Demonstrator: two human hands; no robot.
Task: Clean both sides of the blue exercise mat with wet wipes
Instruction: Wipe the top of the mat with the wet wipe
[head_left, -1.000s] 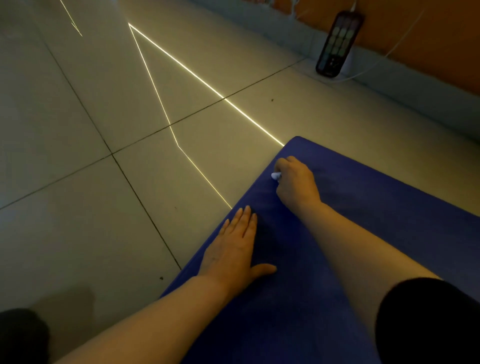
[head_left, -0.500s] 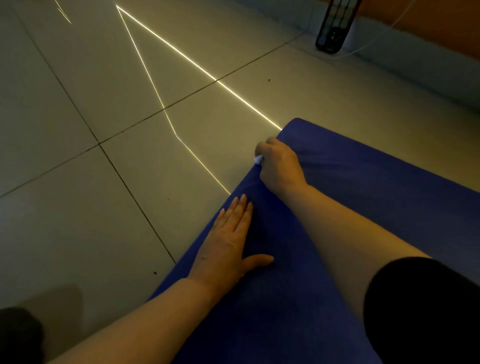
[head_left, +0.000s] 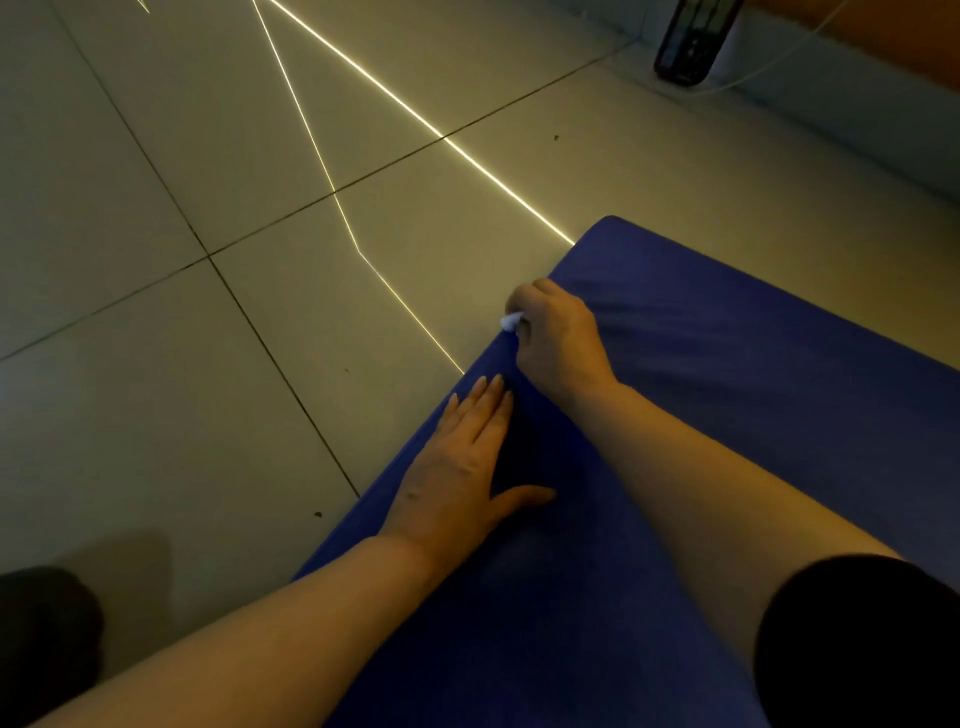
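Blue exercise mat (head_left: 727, 415) spread on the tiled floor (head_left: 208, 364), my left hand (head_left: 462, 467) flat on it, fingers straight, my right hand (head_left: 558, 338) at its edge, grip closed round a white wet wipe (head_left: 510, 321)

Just one view here, a head cam worn by the person, looking forward and steeply down at the blue mat (head_left: 727, 415). Wide-angle, so the floor tile lines bow a bit. It sits close: both forearms reach in from the bottom edge over the mat. The mat fills the lower right, tiled floor (head_left: 208, 415) spreads left of it, wall (head_left: 883, 47) beyond it.
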